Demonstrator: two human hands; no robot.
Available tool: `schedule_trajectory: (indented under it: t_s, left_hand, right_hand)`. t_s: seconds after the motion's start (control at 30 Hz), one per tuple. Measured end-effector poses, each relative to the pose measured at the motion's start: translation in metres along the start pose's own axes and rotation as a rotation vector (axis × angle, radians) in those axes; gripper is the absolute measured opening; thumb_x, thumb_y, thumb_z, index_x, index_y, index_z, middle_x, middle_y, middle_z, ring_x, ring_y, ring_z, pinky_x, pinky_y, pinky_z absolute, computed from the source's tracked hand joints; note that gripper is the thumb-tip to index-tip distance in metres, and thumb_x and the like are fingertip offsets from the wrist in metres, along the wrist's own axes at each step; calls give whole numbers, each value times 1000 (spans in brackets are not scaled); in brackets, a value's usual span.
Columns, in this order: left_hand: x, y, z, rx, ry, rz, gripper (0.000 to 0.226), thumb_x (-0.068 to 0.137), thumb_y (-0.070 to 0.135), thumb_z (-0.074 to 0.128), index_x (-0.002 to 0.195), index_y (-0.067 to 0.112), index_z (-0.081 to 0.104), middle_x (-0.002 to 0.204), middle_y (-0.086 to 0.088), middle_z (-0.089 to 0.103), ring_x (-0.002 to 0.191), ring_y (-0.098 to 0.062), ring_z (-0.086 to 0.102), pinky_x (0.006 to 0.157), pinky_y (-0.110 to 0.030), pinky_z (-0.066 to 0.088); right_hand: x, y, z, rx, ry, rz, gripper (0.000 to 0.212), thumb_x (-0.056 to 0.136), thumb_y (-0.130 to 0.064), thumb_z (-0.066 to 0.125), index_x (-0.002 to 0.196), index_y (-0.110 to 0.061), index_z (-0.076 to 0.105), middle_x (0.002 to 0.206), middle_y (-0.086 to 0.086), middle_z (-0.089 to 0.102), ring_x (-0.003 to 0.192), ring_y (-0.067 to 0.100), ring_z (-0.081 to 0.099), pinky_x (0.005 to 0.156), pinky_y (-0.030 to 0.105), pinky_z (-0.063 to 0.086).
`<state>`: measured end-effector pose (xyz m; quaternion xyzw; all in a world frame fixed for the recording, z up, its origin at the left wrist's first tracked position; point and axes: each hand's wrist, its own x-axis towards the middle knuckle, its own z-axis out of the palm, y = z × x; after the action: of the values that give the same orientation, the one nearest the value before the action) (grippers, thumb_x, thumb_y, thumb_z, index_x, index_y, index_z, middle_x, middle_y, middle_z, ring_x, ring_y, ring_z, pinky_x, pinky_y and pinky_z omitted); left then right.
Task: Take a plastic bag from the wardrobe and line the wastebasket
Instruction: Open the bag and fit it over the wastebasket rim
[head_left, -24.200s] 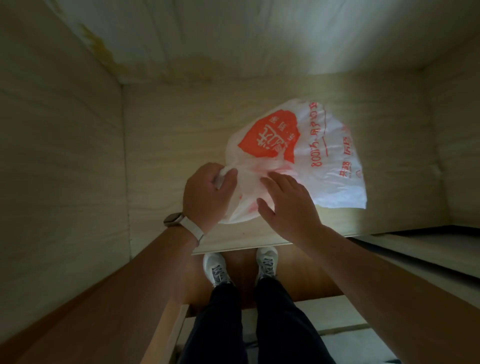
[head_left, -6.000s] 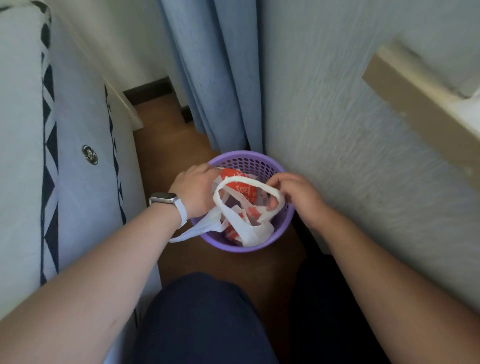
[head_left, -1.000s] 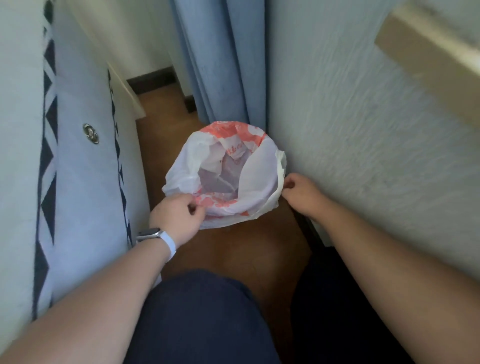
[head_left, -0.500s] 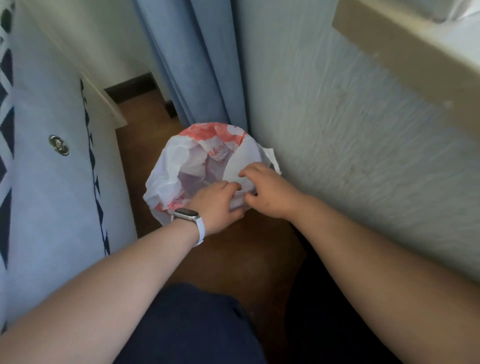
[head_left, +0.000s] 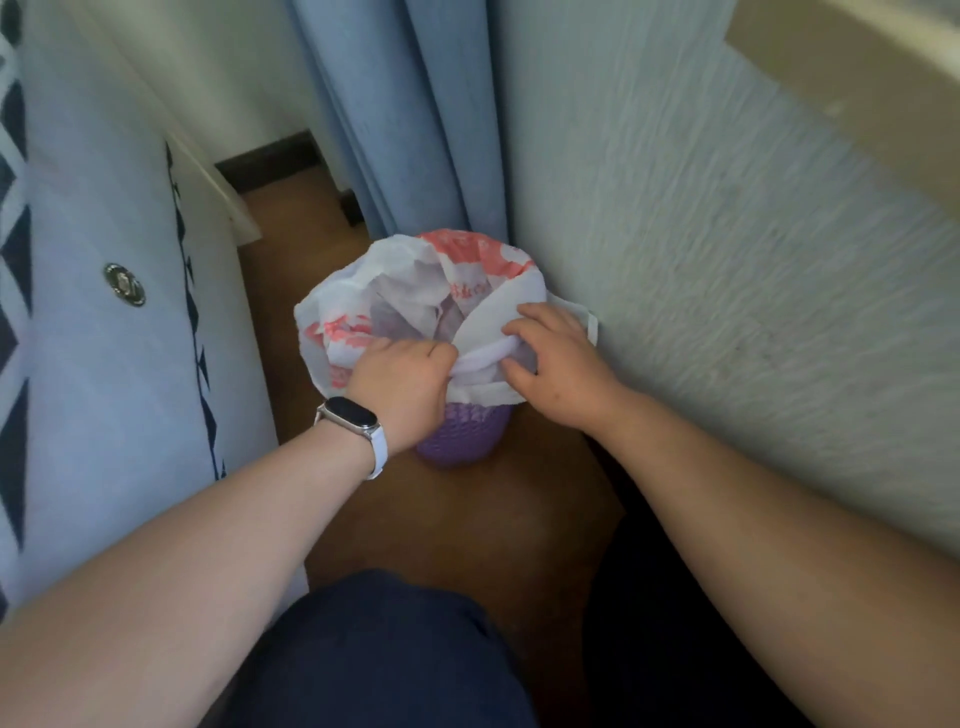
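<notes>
A white plastic bag (head_left: 400, 280) with red print is spread open over the rim of the purple mesh wastebasket (head_left: 462, 434), which stands on the wooden floor by the wall. Only the basket's lower front wall shows below the bag. My left hand (head_left: 402, 387) grips a bunched part of the bag at the near rim. My right hand (head_left: 550, 353) holds the twisted white handle strip of the bag just beside it, fingers curled over the plastic. The two hands nearly touch.
A textured pale wall (head_left: 727, 270) runs along the right, with a beige ledge (head_left: 852, 78) above. A blue curtain (head_left: 405, 114) hangs behind the basket. A blue-and-white patterned bed side (head_left: 104, 338) closes the left. My knees fill the bottom.
From one second ago, both hands came together from the basket's sides to the near rim and gathered bag plastic there. The basket's purple front has come into view.
</notes>
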<state>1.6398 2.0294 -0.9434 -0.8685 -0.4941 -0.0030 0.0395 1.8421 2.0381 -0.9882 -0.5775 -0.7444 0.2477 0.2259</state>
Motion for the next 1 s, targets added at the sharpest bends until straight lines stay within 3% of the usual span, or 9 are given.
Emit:
schedule_trajectory:
  t_s: [0.2, 0.3, 0.37, 0.47, 0.63, 0.73, 0.8, 0.87, 1.0]
  left_hand:
    - [2, -15, -35, -329, -16, -171, 9, 89, 12, 53, 84, 18, 58, 83, -5, 65, 78, -30, 59, 68, -38, 43]
    - [-4, -24, -54, -482, 20, -208, 12, 91, 15, 55, 97, 20, 64, 90, -1, 65, 86, -21, 57, 74, -30, 38]
    - [-10, -28, -69, -526, 22, -232, 15, 90, 13, 58, 96, 26, 62, 86, 3, 61, 83, -18, 55, 72, -29, 35]
    - [-18, -32, -87, -575, 49, -241, 12, 87, 24, 54, 86, 36, 53, 78, 7, 60, 78, -20, 57, 71, -36, 45]
    - [-28, -34, -95, -621, 112, -223, 14, 82, 26, 51, 87, 19, 62, 75, 2, 61, 73, -18, 55, 68, -36, 44]
    - [-26, -34, -99, -670, 117, -213, 11, 81, 24, 53, 85, 25, 63, 73, 7, 61, 71, -11, 55, 65, -29, 42]
    - [-22, -32, -100, -678, 120, -209, 14, 81, 25, 53, 83, 38, 58, 74, 18, 61, 71, -2, 55, 61, -19, 39]
    - [-18, -27, -98, -675, 127, -221, 15, 82, 27, 51, 85, 41, 55, 72, 24, 59, 71, 0, 55, 63, -18, 39]
    - [-18, -21, -93, -684, 154, -213, 13, 85, 33, 53, 96, 31, 59, 80, 19, 59, 73, -9, 56, 67, -32, 45]
  right_hand:
    - [3, -22, -8, 103, 145, -77, 46, 86, -39, 54, 118, -8, 62, 128, 14, 57, 124, 31, 48, 111, 26, 24]
    - [4, -35, -10, 195, 162, -69, 53, 87, -47, 46, 125, -13, 60, 134, 10, 54, 130, 27, 45, 114, 28, 24]
    - [4, -46, -12, 313, 215, -37, 56, 86, -48, 49, 126, -11, 58, 139, 10, 51, 134, 25, 42, 115, 29, 25]
    - [4, -61, -16, 464, 315, -42, 56, 85, -46, 51, 126, -9, 58, 141, 9, 48, 136, 24, 42, 117, 36, 28]
    - [4, -71, -18, 641, 391, -38, 50, 82, -45, 51, 123, -18, 58, 140, -1, 42, 138, 19, 39, 118, 42, 29]
    - [9, -70, -19, 692, 388, -25, 39, 80, -44, 51, 114, -26, 57, 140, -3, 43, 139, 16, 37, 118, 43, 29]
    - [13, -67, -21, 708, 404, -18, 31, 81, -41, 50, 105, -24, 60, 132, -15, 47, 137, 11, 38, 116, 42, 30]
    - [16, -61, -21, 672, 440, -38, 28, 83, -36, 49, 98, -16, 61, 117, -29, 50, 131, 5, 42, 111, 35, 33]
    - [16, -61, -25, 510, 501, -121, 28, 88, -30, 47, 97, -7, 61, 108, -20, 47, 116, 13, 48, 103, 27, 35]
